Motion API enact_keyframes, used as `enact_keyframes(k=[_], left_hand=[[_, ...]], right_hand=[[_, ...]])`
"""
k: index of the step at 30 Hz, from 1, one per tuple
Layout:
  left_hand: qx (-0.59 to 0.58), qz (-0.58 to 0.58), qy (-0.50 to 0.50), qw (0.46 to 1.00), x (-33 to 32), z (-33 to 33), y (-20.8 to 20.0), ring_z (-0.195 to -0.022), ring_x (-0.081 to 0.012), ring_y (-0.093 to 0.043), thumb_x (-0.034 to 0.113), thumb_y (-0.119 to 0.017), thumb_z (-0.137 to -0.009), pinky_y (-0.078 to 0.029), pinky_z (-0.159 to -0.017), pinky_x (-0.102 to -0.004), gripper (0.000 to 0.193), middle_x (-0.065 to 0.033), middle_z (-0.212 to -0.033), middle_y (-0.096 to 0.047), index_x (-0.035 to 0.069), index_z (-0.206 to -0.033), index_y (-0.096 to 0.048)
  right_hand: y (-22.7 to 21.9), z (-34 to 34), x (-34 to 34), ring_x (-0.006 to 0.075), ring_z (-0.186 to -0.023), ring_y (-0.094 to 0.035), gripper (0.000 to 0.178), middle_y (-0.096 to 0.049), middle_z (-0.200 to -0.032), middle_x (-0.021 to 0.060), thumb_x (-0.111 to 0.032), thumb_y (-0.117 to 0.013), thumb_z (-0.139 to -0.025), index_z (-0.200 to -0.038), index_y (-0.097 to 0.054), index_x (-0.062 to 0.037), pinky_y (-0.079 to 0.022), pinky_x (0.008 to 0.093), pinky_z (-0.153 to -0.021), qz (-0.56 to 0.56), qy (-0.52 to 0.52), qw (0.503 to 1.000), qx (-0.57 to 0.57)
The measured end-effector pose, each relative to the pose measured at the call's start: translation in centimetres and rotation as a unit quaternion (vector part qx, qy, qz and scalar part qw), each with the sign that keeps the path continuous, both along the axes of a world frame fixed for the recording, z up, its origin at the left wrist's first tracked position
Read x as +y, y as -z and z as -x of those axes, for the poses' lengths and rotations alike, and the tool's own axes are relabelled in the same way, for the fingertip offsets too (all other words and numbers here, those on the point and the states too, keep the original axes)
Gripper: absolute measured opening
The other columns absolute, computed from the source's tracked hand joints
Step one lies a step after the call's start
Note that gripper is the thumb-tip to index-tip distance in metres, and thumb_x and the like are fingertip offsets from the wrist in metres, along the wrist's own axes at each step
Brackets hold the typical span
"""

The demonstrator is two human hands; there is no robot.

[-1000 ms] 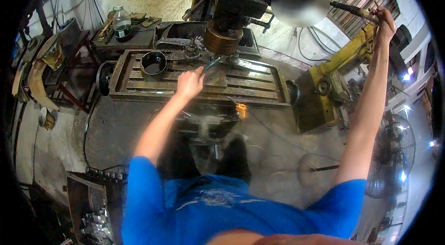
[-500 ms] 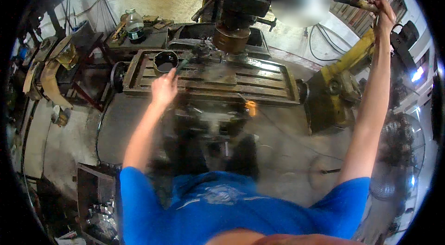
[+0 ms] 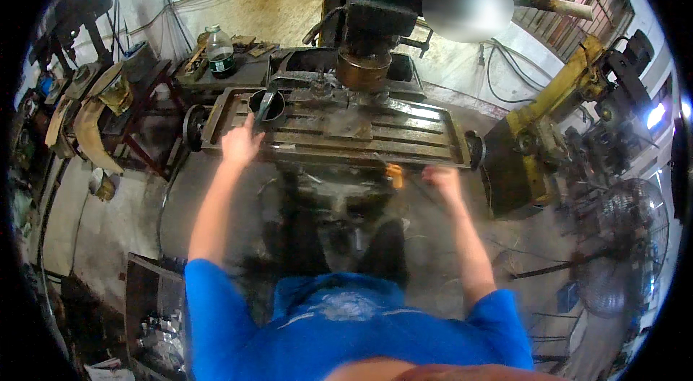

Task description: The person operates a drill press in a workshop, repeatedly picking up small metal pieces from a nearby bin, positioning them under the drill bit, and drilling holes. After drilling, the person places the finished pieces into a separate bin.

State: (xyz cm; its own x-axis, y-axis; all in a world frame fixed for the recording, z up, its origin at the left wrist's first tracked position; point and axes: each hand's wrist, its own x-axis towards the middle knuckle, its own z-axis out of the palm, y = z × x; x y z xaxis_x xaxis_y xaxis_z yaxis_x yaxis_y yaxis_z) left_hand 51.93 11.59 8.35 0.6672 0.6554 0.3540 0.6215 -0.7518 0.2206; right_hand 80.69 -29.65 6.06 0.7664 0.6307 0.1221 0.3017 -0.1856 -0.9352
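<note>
My left hand (image 3: 242,146) is at the front left of the milling machine's slotted table (image 3: 303,139). Its finger and thumb close on the lower end of a dark, brush-like tool (image 3: 268,101); blur softens the grip. That tool lies across the mouth of a round can (image 3: 254,101) with dark contents, standing on the table. Past the table's front right edge, my right hand (image 3: 442,177) is curled into a loose fist, slightly blurred, with nothing visible in it. Just left of it is an orange handle (image 3: 394,175), apart from the fingers.
Above the table hangs the machine's spindle head (image 3: 364,67); a long lever (image 3: 556,7) sticks out at the upper right. A plastic bottle (image 3: 219,53) stands on the back left bench. Yellow machinery (image 3: 516,143) and a fan (image 3: 621,237) are on the right, a scrap bin (image 3: 155,301) lower left.
My right hand has let go of the upper lever and dropped to beside the table's front edge. My left hand has shifted down and left, and the brush-like tool now crosses the can.
</note>
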Motion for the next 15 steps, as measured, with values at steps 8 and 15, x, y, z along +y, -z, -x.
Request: enact_keyframes(k=[8, 15], left_hand=[[-0.073, -0.024, -0.047, 0.996, -2.4, 7.1, -2.5, -0.065, -0.0321, -0.059, 0.034, -0.062, -0.076, -0.046, -0.058, -0.04, 0.048, -0.0149, -0.068, -0.06, 0.009, -0.115, -0.052], [-0.084, 0.064, -0.073, 0.992, -2.9, 13.2, 1.6, -0.067, -0.0314, -0.061, 0.031, -0.063, -0.075, -0.046, -0.06, -0.038, 0.042, -0.016, -0.071, -0.062, 0.005, -0.107, -0.058]], right_hand=[[15.2, 0.4, 4.8, 0.0164, -0.072, -0.057, 0.024, -0.064, -0.077, 0.0067, -0.011, -0.057, -0.068, -0.087, -0.062, 0.0021, -0.044, 0.029, -0.066, 0.024, 0.084, 0.973, 0.211], [9.0, 2.6, 5.5, 0.0261, -0.058, -0.053, 0.028, -0.058, -0.065, 0.0173, -0.019, -0.059, -0.059, -0.076, -0.057, 0.0037, -0.043, 0.0375, -0.058, 0.212, 0.005, 0.975, -0.062]])
